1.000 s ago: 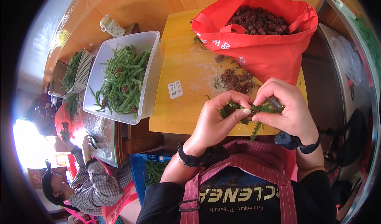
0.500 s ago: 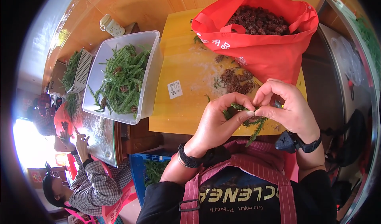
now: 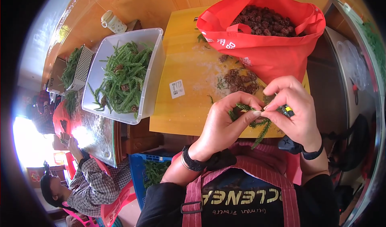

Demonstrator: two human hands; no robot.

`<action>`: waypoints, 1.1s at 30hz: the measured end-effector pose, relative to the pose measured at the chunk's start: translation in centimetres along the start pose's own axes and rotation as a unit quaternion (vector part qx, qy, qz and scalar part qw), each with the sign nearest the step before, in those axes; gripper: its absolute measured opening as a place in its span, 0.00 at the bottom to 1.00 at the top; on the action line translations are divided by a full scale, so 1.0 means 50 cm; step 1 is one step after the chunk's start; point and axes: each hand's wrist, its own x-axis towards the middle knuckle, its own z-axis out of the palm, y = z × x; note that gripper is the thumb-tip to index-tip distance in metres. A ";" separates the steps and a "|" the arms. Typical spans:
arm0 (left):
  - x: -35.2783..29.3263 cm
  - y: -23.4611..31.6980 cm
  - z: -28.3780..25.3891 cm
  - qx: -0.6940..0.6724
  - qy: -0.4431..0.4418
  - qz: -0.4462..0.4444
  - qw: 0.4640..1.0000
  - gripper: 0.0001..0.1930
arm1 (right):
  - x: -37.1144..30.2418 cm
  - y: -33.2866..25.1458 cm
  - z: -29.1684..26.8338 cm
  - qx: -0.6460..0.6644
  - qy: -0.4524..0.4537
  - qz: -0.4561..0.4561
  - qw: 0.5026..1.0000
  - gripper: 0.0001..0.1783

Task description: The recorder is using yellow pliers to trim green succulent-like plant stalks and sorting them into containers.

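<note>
In front of my chest, my left hand (image 3: 225, 120) is closed in a pinch on a green pine sprig (image 3: 262, 133), whose needled tips hang below the fingers. Fingertips of my right hand (image 3: 295, 110) meet the left thumb at the sprig's stem, also pinched; the exact spot they grip is mostly hidden. A small black-and-yellow object (image 3: 288, 110) shows behind the right fingers; its kind is unclear. Just beyond both hands, loose brown pine cones (image 3: 241, 81) lie on a yellow board (image 3: 177, 116).
A red bag (image 3: 277, 52) full of pine cones (image 3: 263, 21) stands far right. At left is a translucent bin (image 3: 155, 74) of sprigs with cones (image 3: 126, 72). A blue crate (image 3: 138, 174) sits below it. Another person (image 3: 94, 182) works at a table on the left.
My right fingers have shifted slightly right and opened wider above the pinch, showing more of the black-and-yellow object. The left hand keeps the sprig. The other person's hands have drawn together.
</note>
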 end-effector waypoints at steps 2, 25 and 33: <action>0.000 -0.008 0.001 -0.026 0.004 -0.013 1.000 0.03 | -0.001 0.004 0.005 -0.023 0.008 -0.024 0.999 0.11; 0.006 0.006 -0.004 -0.019 -0.011 -0.084 0.996 0.04 | 0.005 0.005 -0.013 -0.050 -0.043 -0.070 0.995 0.11; 0.006 0.001 -0.002 0.052 0.006 -0.043 0.998 0.03 | -0.001 -0.005 -0.008 -0.080 -0.023 0.015 0.996 0.07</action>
